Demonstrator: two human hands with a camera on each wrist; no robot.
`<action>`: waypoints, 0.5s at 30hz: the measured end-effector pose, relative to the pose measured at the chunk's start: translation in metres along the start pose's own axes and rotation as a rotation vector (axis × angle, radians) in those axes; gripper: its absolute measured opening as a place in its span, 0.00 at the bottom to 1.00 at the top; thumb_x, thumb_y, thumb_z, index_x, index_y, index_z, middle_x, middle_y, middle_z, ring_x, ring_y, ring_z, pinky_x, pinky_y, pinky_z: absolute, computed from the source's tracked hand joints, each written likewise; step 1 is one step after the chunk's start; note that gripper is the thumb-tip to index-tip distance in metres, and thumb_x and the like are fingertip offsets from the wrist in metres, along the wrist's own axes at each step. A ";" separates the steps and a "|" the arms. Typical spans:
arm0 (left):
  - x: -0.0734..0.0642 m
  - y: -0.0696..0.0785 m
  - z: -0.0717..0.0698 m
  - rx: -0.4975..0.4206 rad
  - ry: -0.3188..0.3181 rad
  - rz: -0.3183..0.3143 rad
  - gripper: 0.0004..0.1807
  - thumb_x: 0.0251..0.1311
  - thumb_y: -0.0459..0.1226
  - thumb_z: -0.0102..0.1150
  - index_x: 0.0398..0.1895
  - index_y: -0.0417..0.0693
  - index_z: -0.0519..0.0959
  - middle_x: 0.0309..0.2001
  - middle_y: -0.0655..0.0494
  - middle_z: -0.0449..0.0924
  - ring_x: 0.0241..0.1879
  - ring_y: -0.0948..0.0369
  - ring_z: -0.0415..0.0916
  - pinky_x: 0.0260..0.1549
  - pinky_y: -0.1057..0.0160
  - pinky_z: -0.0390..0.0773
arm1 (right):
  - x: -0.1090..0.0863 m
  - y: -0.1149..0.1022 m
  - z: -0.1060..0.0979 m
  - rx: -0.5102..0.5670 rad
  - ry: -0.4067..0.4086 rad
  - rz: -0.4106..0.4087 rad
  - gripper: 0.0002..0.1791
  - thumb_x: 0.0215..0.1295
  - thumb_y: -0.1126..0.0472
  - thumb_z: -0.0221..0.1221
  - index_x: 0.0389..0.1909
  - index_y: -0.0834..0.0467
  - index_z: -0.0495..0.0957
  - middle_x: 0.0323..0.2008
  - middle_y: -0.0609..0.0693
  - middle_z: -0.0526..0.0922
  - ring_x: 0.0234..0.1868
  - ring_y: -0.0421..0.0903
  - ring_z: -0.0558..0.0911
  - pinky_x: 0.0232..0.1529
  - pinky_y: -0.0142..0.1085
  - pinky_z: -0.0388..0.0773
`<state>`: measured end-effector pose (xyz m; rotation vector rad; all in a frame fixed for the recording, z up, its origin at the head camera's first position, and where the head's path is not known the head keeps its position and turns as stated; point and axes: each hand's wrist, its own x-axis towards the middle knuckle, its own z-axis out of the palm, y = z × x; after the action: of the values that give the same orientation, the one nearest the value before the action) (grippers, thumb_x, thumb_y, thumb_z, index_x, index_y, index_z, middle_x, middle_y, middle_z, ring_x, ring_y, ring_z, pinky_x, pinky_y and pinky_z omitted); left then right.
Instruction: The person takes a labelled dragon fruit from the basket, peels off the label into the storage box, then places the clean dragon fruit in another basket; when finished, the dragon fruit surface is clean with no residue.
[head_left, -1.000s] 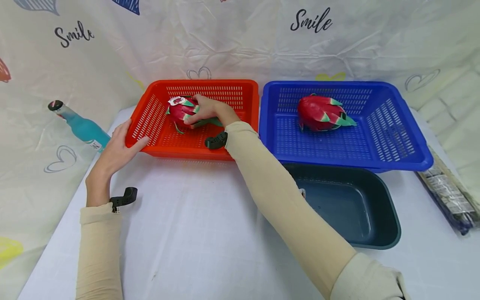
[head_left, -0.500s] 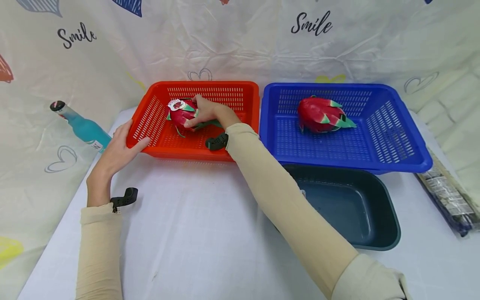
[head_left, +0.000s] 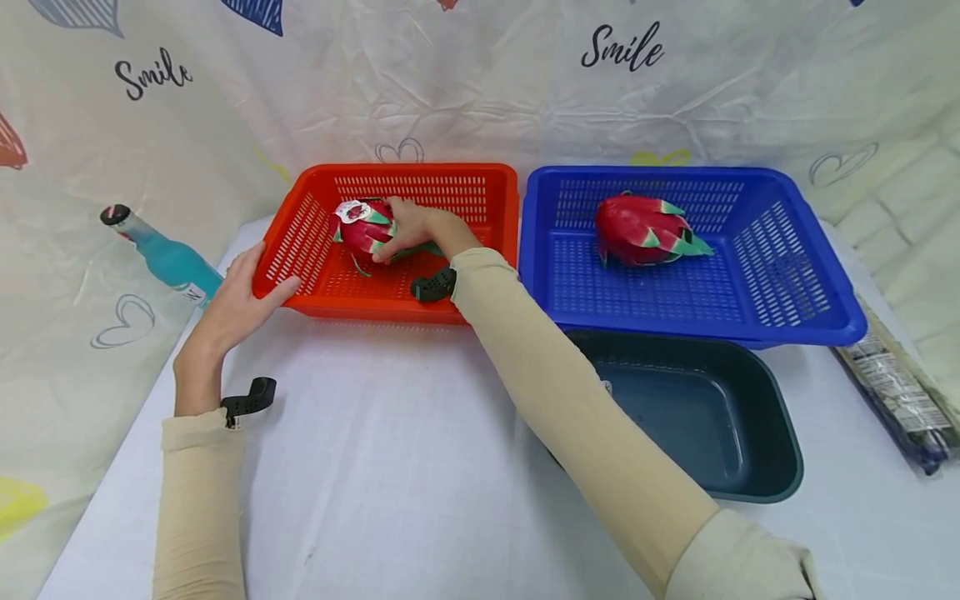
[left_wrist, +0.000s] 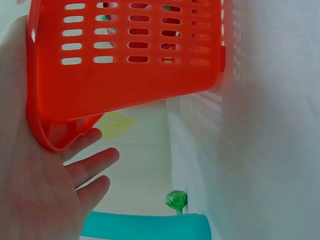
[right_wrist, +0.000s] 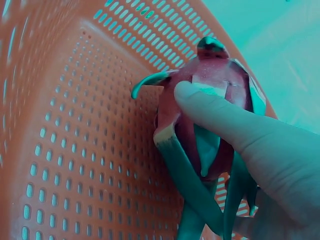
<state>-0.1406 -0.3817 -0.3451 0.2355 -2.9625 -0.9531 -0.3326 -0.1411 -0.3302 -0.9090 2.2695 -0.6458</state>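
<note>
In the head view my right hand [head_left: 420, 229] grips a dragon fruit [head_left: 360, 235] with a white sticker, inside the red basket [head_left: 360, 310]. My thumb lies across its red skin in the right wrist view, where long green scales [right_wrist: 187, 172] hang toward the palm; my other fingers are mostly hidden. At the basket's front left corner rests my left hand [head_left: 240, 296], thumb over the rim. The left wrist view shows its fingers [left_wrist: 95, 165] fairly straight outside the basket wall, its palm against the rim.
A blue basket [head_left: 750, 329] holding another dragon fruit [head_left: 645, 229] stands right of the red one. In front sits a dark grey-green tub [head_left: 780, 467], partly behind my right sleeve. A turquoise bottle [head_left: 176, 262] is beyond my left hand. A long plastic packet [head_left: 896, 387] lies far right.
Both hands stay in nearly the same places. The right hand and the dragon fruit shift very slightly, and the whole head view has moved a little.
</note>
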 end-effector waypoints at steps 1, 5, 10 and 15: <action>0.000 0.000 0.000 0.000 -0.001 0.000 0.51 0.61 0.63 0.51 0.78 0.61 0.36 0.77 0.45 0.44 0.69 0.41 0.54 0.53 0.34 0.72 | 0.000 0.000 0.000 -0.003 -0.002 0.007 0.55 0.57 0.43 0.64 0.75 0.57 0.40 0.71 0.54 0.56 0.69 0.48 0.59 0.71 0.37 0.63; 0.001 0.000 0.000 0.000 -0.006 -0.001 0.51 0.61 0.62 0.51 0.78 0.60 0.36 0.77 0.44 0.43 0.69 0.40 0.53 0.54 0.33 0.72 | 0.000 -0.002 -0.001 -0.014 -0.010 0.028 0.54 0.57 0.44 0.64 0.74 0.56 0.40 0.70 0.53 0.56 0.69 0.47 0.59 0.71 0.37 0.64; 0.001 -0.001 0.000 0.000 -0.004 -0.005 0.51 0.61 0.62 0.51 0.78 0.60 0.35 0.77 0.45 0.43 0.69 0.40 0.53 0.54 0.33 0.72 | 0.001 -0.003 0.000 -0.034 -0.019 0.044 0.55 0.57 0.44 0.65 0.73 0.55 0.39 0.70 0.53 0.55 0.70 0.47 0.58 0.71 0.35 0.63; 0.000 0.000 0.000 -0.003 -0.003 -0.003 0.51 0.61 0.62 0.51 0.78 0.62 0.35 0.78 0.46 0.43 0.69 0.40 0.54 0.53 0.34 0.72 | -0.001 -0.004 0.000 -0.020 -0.027 0.043 0.55 0.58 0.46 0.65 0.74 0.56 0.37 0.71 0.53 0.53 0.71 0.47 0.57 0.72 0.36 0.60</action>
<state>-0.1405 -0.3823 -0.3450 0.2385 -2.9640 -0.9594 -0.3301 -0.1427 -0.3272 -0.8704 2.2691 -0.5896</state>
